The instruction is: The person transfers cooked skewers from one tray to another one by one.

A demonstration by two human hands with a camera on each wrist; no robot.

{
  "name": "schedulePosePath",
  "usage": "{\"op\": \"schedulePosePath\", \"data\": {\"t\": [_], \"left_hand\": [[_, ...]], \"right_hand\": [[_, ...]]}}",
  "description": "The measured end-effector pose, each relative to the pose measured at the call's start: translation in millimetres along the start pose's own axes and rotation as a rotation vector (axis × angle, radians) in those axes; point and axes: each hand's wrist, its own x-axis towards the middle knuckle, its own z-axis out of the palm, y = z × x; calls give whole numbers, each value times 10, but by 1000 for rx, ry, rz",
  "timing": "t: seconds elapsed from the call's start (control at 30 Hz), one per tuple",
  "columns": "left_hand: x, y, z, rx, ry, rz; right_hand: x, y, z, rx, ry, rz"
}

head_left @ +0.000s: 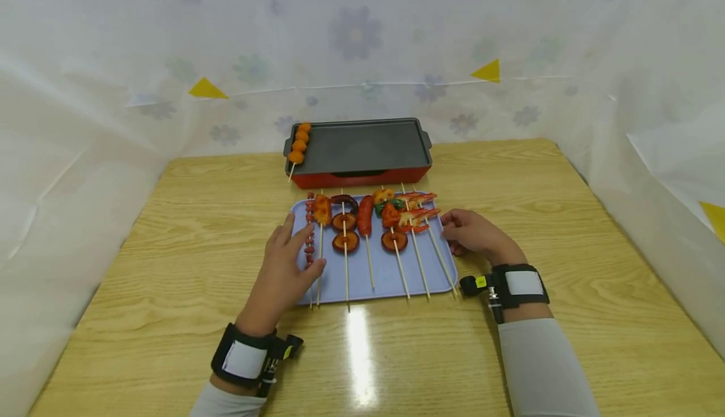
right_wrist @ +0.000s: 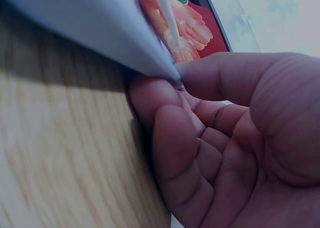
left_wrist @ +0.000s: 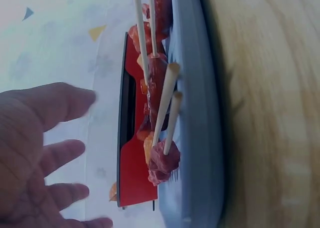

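Observation:
A pale blue tray (head_left: 379, 278) lies on the table, loaded with several food skewers. My right hand (head_left: 472, 234) pinches the tray's right rim, thumb above and curled fingers below, as the right wrist view shows. Over the tray's left end, my left hand (head_left: 286, 269) is spread with nothing in its grasp, close to a skewer of small red meat pieces (head_left: 309, 238). Beside that are an orange-yellow skewer (head_left: 322, 209), a mushroom skewer (head_left: 345, 241) and a sausage skewer (head_left: 365, 216). Reddish shrimp-like skewers (head_left: 416, 219) lie near the right hand.
Behind the tray stands a red grill (head_left: 362, 180) with a dark flat plate (head_left: 368, 143). A skewer of orange balls (head_left: 299, 143) lies across the plate's left end. The wooden table (head_left: 187, 266) reaches back to a white flowered curtain (head_left: 396, 46).

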Motion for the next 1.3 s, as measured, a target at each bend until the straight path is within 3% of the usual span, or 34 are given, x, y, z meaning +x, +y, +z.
{"op": "schedulePosePath", "data": {"t": [0.17, 0.43, 0.63, 0.8, 0.93, 1.07, 1.3], "left_hand": [[-2, -19, -4, 79, -47, 0], [-25, -10, 5, 48, -66, -42], [-12, -20, 13, 3, 5, -45], [23, -84, -92, -18, 71, -63], [88, -103, -187, -17, 91, -48], [190, -68, -246, 26, 96, 11], [501, -120, -336, 126, 84, 95]], "right_hand": [[-2, 1, -3, 12, -4, 2], [-17, 7, -11, 4, -4, -7], [-50, 38, -45, -11, 3, -3], [-6, 37, -11, 16, -1, -10], [19, 31, 18, 36, -7, -12], [18, 27, 17, 36, -3, -13], [-4, 9, 8, 34, 7, -11]]}}
